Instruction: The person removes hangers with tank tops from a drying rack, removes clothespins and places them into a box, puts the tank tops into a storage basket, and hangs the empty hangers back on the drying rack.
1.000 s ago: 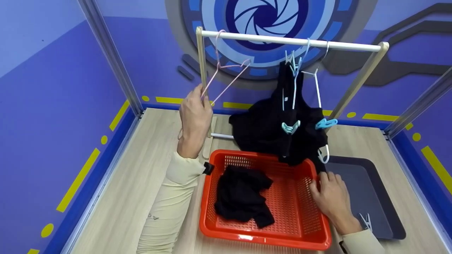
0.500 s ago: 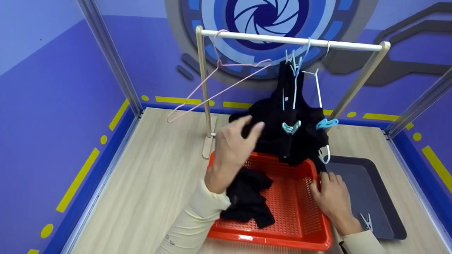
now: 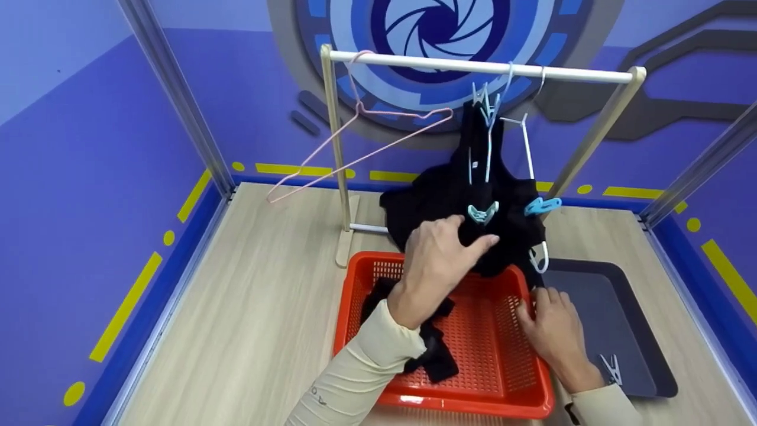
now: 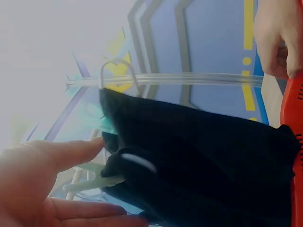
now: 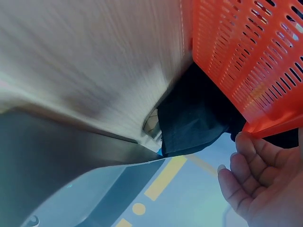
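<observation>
A black garment (image 3: 434,183) hangs from the blue hanger (image 3: 489,148) and the white hanger (image 3: 528,148), with several clothespins on it. Just before the pale-green clothespin (image 3: 484,213) my left hand (image 3: 434,260) is held with thumb and fingers spread, holding nothing. The left wrist view shows the garment (image 4: 199,151) beyond the thumb and fingers. My right hand (image 3: 556,331) holds the right rim of the red basket (image 3: 467,404), thumb on the inner side, loosely bent fingers outside. Inside the basket lies another black garment (image 3: 437,355), partly hidden by my left arm.
The wooden rack (image 3: 340,148) carries a white rail (image 3: 426,61). A bare pink hanger (image 3: 361,112) hangs at its left end. To the right of the basket, a dark grey tray (image 3: 597,307) holds a white clothespin (image 3: 612,368). Purple panels (image 3: 106,177) surround the table (image 3: 207,307).
My left hand has let go of the pink hanger, which now hangs turned wider, and has moved right to the front of the hanging garment. The right hand has stayed on the basket rim.
</observation>
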`<state>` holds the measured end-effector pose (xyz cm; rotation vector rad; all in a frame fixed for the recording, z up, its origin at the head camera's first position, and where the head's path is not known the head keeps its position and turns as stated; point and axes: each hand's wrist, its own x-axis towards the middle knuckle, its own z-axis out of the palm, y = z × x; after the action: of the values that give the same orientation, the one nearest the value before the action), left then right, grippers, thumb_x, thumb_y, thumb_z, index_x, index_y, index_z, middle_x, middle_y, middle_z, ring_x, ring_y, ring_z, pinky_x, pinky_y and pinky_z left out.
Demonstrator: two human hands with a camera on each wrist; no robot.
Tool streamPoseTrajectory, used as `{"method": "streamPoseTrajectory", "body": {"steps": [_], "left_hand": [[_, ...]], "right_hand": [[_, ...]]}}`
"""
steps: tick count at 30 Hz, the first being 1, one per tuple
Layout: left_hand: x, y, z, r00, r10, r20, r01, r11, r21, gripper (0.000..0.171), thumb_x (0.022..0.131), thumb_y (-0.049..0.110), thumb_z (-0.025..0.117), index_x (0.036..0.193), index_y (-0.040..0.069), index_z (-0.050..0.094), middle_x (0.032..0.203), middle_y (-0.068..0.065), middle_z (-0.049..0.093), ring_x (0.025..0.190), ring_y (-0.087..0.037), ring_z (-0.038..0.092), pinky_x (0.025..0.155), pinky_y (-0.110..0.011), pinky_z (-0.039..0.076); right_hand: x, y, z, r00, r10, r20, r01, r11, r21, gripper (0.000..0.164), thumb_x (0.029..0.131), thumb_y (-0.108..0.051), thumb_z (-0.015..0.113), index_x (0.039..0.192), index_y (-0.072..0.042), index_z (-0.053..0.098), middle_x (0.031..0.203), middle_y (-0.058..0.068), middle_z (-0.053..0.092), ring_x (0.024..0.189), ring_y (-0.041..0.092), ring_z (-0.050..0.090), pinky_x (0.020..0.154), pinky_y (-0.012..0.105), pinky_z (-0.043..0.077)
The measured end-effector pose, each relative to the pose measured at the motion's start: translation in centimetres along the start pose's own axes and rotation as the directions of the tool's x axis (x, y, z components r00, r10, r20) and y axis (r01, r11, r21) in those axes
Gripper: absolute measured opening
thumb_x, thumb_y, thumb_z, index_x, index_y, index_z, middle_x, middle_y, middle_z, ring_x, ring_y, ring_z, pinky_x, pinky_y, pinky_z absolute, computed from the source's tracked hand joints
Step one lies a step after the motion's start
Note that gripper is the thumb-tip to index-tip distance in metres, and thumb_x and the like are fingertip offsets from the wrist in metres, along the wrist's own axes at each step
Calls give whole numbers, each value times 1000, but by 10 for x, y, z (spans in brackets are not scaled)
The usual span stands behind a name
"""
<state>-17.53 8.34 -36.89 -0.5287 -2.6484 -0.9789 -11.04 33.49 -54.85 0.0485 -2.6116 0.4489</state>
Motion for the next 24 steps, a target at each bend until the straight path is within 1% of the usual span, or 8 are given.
{"method": "streamPoseTrajectory", "body": {"steps": [3,5,9,10,14,16,21,24], "left_hand": [[1,-2,4,1000,11,-19,-11,1000,17,43,94,49,81,107,8,83,93,-8,80,78,-26,76,68,-36,61],[1,-5,5,999,14,-43,-13,1000,21,33,95,43,80,100,10,83,87,-6,79,74,-26,76,65,-38,60],[0,-13,-1,995,-3,-103,6,1000,28,21,97,30,77,92,10,82,78,-5,75,66,-27,73,59,-41,58],[0,-15,-4,993,-10,-114,14,999,33,20,97,28,76,90,9,80,75,-5,73,64,-27,71,58,-42,57],[5,-22,-12,988,-24,-153,35,997,71,19,97,22,74,86,7,77,73,-7,72,62,-28,70,56,-43,56],[8,-25,-14,987,-36,-154,48,996,79,21,98,24,76,87,7,77,74,-7,73,62,-28,70,56,-43,56],[13,-32,-17,987,-60,-149,77,990,114,27,101,32,76,88,9,80,78,-8,76,68,-30,73,58,-43,57],[16,-37,-19,984,-70,-165,93,987,134,24,101,28,76,88,9,80,79,-9,77,71,-31,75,60,-44,59]], "right_hand": [[0,0,-1,1000,8,-3,-8,1000,1,15,94,-13,66,93,1,60,82,12,54,76,35,49,67,50,40],[0,0,-1,1000,14,2,-14,1000,6,15,94,-13,66,93,1,60,82,12,53,76,34,49,67,49,40],[0,0,0,999,25,20,-25,1000,18,15,94,-13,66,92,0,60,80,9,51,74,32,47,67,47,39],[0,0,0,1000,23,21,-24,1000,20,15,94,-13,66,92,0,59,80,9,51,74,32,47,66,47,38],[0,1,-1,1000,15,11,-15,1000,27,14,94,-12,66,91,-1,59,78,7,50,72,30,46,65,46,38],[-1,1,-1,1000,22,16,-22,999,28,14,95,-13,66,91,-1,59,78,7,49,73,29,46,65,45,38],[-1,0,-1,996,66,60,-68,997,34,14,96,-14,65,94,-1,60,80,7,50,75,29,46,68,44,37],[-2,-1,-1,995,73,69,-76,996,43,14,97,-14,65,95,-1,60,80,7,50,76,29,46,68,44,36]]}}
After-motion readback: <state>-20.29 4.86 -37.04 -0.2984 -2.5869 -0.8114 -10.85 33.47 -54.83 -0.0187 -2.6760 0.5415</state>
